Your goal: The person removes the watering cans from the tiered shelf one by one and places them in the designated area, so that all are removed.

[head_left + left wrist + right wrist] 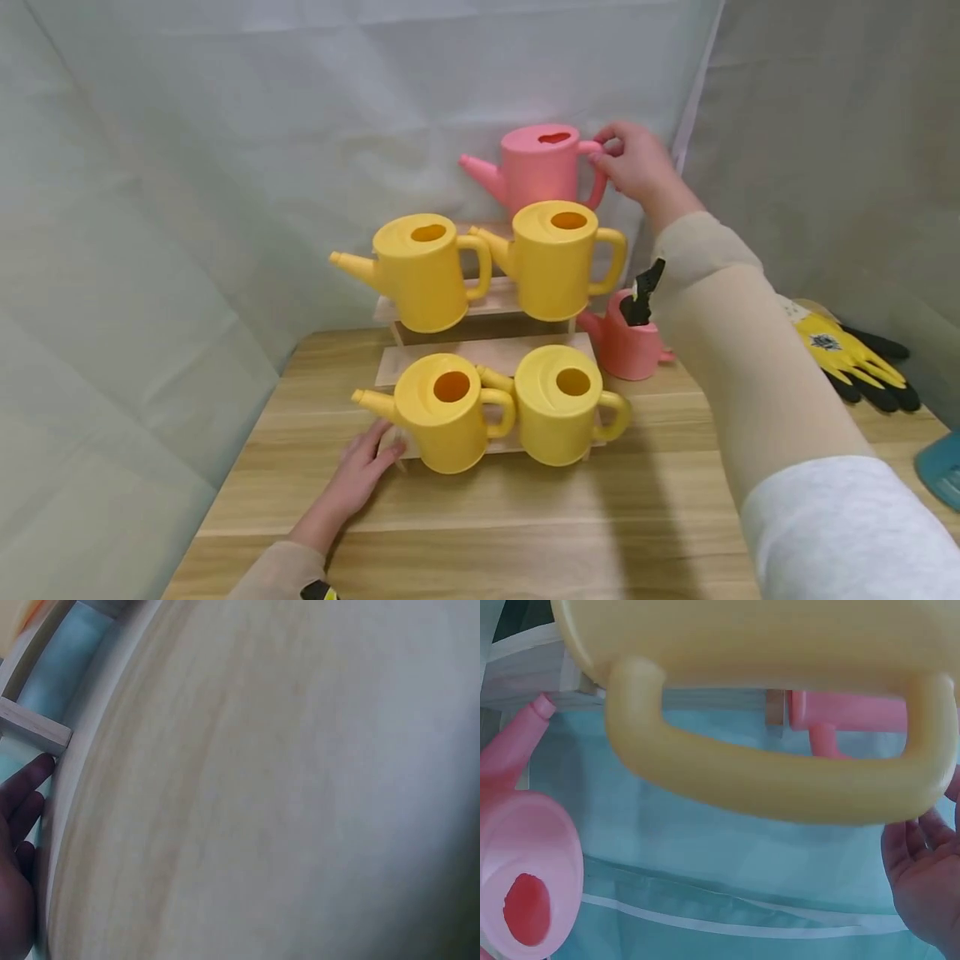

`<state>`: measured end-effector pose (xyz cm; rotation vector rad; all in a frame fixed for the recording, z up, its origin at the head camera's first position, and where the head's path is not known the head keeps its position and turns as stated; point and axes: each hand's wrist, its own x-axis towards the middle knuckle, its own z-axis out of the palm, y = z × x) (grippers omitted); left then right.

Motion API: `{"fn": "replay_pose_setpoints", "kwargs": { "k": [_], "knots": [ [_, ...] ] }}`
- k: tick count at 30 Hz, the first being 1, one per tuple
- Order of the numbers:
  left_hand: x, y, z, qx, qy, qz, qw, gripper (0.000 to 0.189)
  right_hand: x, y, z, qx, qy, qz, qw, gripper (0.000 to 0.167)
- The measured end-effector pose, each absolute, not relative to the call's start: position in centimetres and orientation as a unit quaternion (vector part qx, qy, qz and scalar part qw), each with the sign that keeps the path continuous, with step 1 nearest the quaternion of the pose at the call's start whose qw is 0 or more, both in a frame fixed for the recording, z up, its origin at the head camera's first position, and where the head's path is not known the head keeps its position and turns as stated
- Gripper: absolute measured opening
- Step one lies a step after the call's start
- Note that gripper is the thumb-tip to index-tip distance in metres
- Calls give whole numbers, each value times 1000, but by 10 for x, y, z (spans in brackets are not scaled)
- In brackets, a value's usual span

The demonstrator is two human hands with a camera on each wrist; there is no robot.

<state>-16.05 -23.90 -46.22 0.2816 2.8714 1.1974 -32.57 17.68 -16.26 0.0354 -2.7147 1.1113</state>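
Note:
At the top of a tiered wooden stand [491,353] is a pink watering can [538,171], its spout pointing left. My right hand [639,162] pinches the upper part of its handle between thumb and fingers. Below it, on the middle tier, are two yellow watering cans [423,279] with handles to the right. Two more yellow watering cans [557,417] occupy the lowest tier. My left hand [358,477] rests on the table, fingertips at the stand's lower left corner. In the right wrist view a yellow handle [780,784] fills the foreground, partly covering the right fingers.
A second pink watering can [628,348] stands on the wooden table [465,533], right of the stand. Farther right lie yellow and black gloves [843,354] and a blue object [943,471] at the edge of view. Pale curtains [300,125] hang behind and at the sides.

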Motion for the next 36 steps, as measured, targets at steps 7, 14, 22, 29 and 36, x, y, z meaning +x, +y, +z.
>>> {"fn": "replay_pose_setpoints", "kwargs": {
  "k": [7,14,22,29,36],
  "knots": [
    [-159,-240,-461,101,920,379,-3,53,-324,184,-169,10,-902,419,103,43],
    [-159,-241,-460,99,921,376,-5,52,-323,193,-174,8,-878,469,97,43],
    [-160,-238,-456,95,922,375,2,54,-318,211,-180,-17,-855,502,125,38],
    [-163,-237,-456,106,920,376,-2,51,-309,228,-188,-27,-806,572,150,28],
    [-162,-237,-456,107,923,370,-13,49,-301,252,-196,-33,-778,604,170,31]
  ]
}}
